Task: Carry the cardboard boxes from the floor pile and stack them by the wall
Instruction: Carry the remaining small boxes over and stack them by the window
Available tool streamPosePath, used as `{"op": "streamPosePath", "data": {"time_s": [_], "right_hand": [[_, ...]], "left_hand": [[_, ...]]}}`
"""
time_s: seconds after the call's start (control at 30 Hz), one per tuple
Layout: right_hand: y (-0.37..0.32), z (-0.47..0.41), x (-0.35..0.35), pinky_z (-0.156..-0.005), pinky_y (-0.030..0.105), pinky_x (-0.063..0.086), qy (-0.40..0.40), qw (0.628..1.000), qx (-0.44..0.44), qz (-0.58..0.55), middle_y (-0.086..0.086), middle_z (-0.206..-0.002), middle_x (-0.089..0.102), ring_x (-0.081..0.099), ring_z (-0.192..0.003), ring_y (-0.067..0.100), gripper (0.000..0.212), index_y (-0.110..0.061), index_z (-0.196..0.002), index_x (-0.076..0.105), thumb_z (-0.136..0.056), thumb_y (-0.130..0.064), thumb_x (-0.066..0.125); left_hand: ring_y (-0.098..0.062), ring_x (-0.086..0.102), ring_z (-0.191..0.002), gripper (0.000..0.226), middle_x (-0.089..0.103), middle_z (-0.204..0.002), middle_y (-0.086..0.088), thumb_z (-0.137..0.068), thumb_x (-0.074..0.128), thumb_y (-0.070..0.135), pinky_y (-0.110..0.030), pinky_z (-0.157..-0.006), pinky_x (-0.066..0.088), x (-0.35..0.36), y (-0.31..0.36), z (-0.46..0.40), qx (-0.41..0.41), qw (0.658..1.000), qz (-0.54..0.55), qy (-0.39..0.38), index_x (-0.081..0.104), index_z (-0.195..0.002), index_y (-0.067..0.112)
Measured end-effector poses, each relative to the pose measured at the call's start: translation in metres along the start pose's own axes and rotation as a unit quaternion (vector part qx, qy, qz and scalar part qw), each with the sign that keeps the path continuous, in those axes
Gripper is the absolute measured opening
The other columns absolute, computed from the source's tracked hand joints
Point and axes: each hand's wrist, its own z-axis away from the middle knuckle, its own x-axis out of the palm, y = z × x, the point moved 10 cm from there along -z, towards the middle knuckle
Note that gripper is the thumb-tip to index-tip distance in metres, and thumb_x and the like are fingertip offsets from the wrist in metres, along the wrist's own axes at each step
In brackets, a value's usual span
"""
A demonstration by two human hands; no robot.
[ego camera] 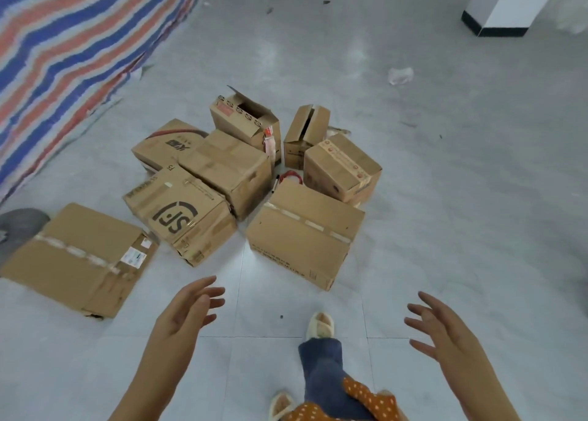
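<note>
Several brown cardboard boxes lie in a loose pile on the grey tiled floor. Nearest me is a taped plain box (304,233). To its left sits a box printed with a black logo (181,214), and a flat wide box (79,258) lies apart at the far left. Behind them are a large taped box (232,169), an open-topped box (246,120) and a small box with red print (342,166). My left hand (187,309) and my right hand (439,325) hover in front of the pile, fingers spread, holding nothing and touching no box.
A striped blue, red and white tarp (63,45) slopes along the left. A white pillar with a black base (506,7) stands at the back right. A crumpled plastic scrap (400,75) lies on the floor. My slippered foot (320,325) steps forward between my hands.
</note>
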Motion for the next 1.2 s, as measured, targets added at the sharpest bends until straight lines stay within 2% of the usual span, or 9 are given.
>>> {"op": "streamPosePath", "data": {"time_s": [0.03,0.1,0.13,0.37,0.57,0.8,0.93,1.07,1.2], "right_hand": [[-0.003,-0.018,0.005,-0.096,0.047,0.049,0.002,1.000,0.009,-0.004,-0.001,-0.118,0.061,0.061,-0.105,0.021,0.082,-0.028,-0.123,0.049,-0.061,-0.081,0.058],[-0.011,-0.058,0.014,-0.100,0.051,0.046,0.009,1.000,0.024,-0.013,0.008,-0.130,0.056,0.058,-0.111,0.027,0.040,-0.024,-0.129,0.047,-0.093,-0.043,0.049],[-0.014,-0.082,0.016,-0.101,0.050,0.046,0.015,1.000,0.025,-0.002,0.009,-0.132,0.055,0.058,-0.112,0.027,0.035,-0.023,-0.131,0.046,-0.097,-0.033,0.044],[-0.054,-0.233,0.023,-0.101,0.048,0.046,0.047,0.996,0.066,0.037,0.010,-0.133,0.054,0.057,-0.113,0.028,0.035,-0.018,-0.135,0.047,-0.100,-0.025,0.041],[-0.037,-0.329,0.023,-0.095,0.047,0.049,0.061,0.988,0.135,0.031,0.008,-0.123,0.060,0.060,-0.107,0.024,0.032,-0.019,-0.131,0.050,-0.099,-0.019,0.044],[0.078,-0.412,0.078,-0.095,0.047,0.048,0.110,0.936,0.323,-0.082,0.012,-0.119,0.059,0.059,-0.106,0.029,0.030,-0.009,-0.127,0.051,-0.099,-0.021,0.047],[0.179,-0.454,0.128,-0.099,0.044,0.046,0.103,0.914,0.389,-0.049,0.012,-0.118,0.057,0.057,-0.108,0.029,0.031,-0.008,-0.128,0.050,-0.100,-0.019,0.045],[0.300,-0.503,0.173,-0.106,0.039,0.039,0.094,0.903,0.416,0.059,0.009,-0.136,0.049,0.050,-0.121,0.029,0.044,-0.012,-0.143,0.038,-0.100,-0.018,0.034],[0.398,-0.532,0.202,-0.095,0.036,0.040,0.104,0.881,0.444,0.123,0.016,-0.151,0.032,0.042,-0.129,0.034,0.051,-0.010,-0.150,0.020,-0.101,-0.021,0.031]], "left_hand": [[-0.012,0.068,-0.095,0.029,0.071,-0.103,0.005,-0.099,0.041,0.011,-0.036,-0.086,0.050,0.003,-0.002,-0.017,-0.008,1.000,-0.002,0.000,0.064,-0.111,0.023],[-0.013,0.068,-0.095,0.029,0.071,-0.102,0.004,-0.099,0.041,0.011,-0.037,-0.086,0.050,0.010,-0.003,-0.054,-0.018,1.000,-0.003,0.006,0.064,-0.111,0.023],[-0.014,0.068,-0.096,0.028,0.071,-0.103,0.002,-0.099,0.042,0.011,-0.037,-0.086,0.051,0.013,-0.001,-0.073,-0.021,1.000,-0.002,0.010,0.064,-0.111,0.023],[-0.024,0.065,-0.101,0.024,0.069,-0.104,-0.007,-0.099,0.043,0.016,-0.043,-0.089,0.051,0.040,0.021,-0.224,-0.070,0.997,0.005,0.023,0.064,-0.110,0.020],[-0.023,0.063,-0.101,0.022,0.066,-0.108,-0.009,-0.100,0.043,0.018,-0.037,-0.087,0.051,0.080,-0.003,-0.345,-0.123,0.990,-0.057,-0.048,0.061,-0.112,0.019],[-0.023,0.061,-0.102,0.025,0.064,-0.108,-0.006,-0.100,0.045,0.025,-0.037,-0.089,0.047,0.138,-0.130,-0.492,-0.267,0.935,-0.172,-0.158,0.058,-0.116,0.011],[-0.023,0.058,-0.089,0.021,0.060,-0.100,-0.009,-0.100,0.046,0.022,-0.039,-0.085,0.045,0.157,-0.231,-0.572,-0.318,0.911,-0.225,-0.138,0.055,-0.113,0.008],[-0.032,0.051,-0.112,0.036,0.053,-0.123,-0.014,-0.100,0.043,0.014,-0.043,-0.093,0.039,0.180,-0.345,-0.648,-0.307,0.888,-0.315,-0.134,0.044,-0.135,0.005],[-0.039,0.037,-0.132,0.055,0.038,-0.145,-0.025,-0.097,0.048,0.021,-0.041,-0.106,0.030,0.192,-0.434,-0.682,-0.258,0.827,-0.484,-0.122,0.030,-0.147,0.005]]}}
